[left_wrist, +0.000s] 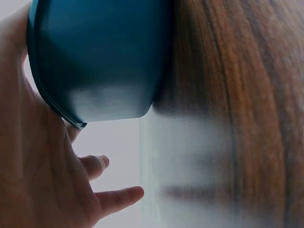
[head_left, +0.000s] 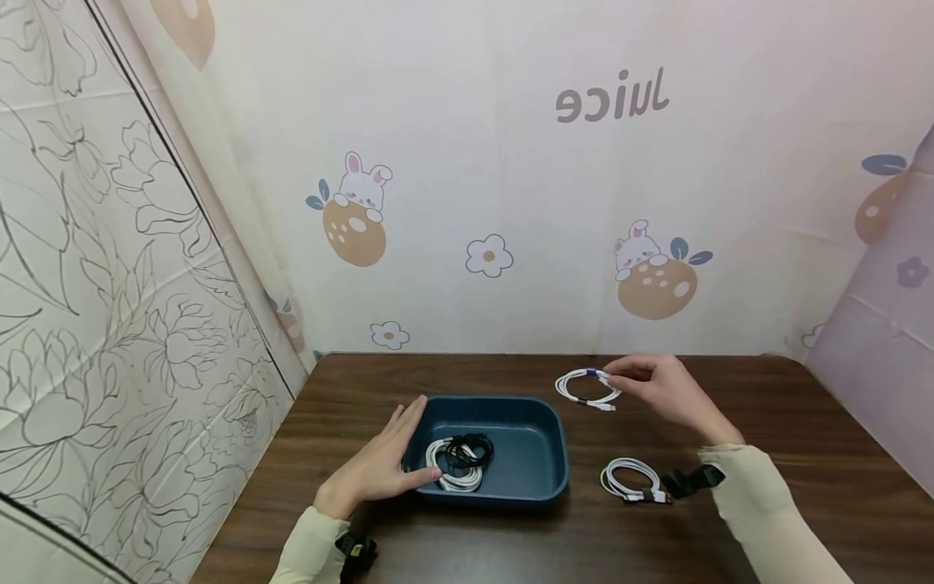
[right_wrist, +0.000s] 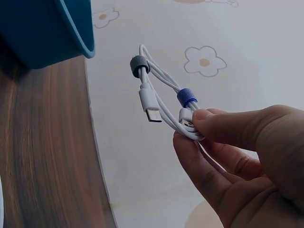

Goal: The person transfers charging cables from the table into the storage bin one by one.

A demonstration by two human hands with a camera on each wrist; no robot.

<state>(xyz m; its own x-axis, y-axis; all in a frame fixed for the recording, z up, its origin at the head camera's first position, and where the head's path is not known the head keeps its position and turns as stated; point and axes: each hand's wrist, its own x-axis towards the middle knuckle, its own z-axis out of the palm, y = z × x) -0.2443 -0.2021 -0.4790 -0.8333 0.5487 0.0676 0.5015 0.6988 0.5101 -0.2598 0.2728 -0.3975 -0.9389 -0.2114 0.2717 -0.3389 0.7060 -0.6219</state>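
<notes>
A coiled white USB cable is pinched between the thumb and fingers of my right hand. It is raised above the table, with blue and dark grey ties around it and its connector hanging free. My left hand rests on the left end of a dark blue plastic bin, fingers fairly straight and spread, thumb across the front rim. Inside the bin's left half lie a white cable coil and a black cable coil, partly overlapping.
Another coiled white cable with a dark tie lies on the wooden table, right of the bin and near my right wrist. A printed curtain hangs behind the table; a flower-patterned panel stands at the left.
</notes>
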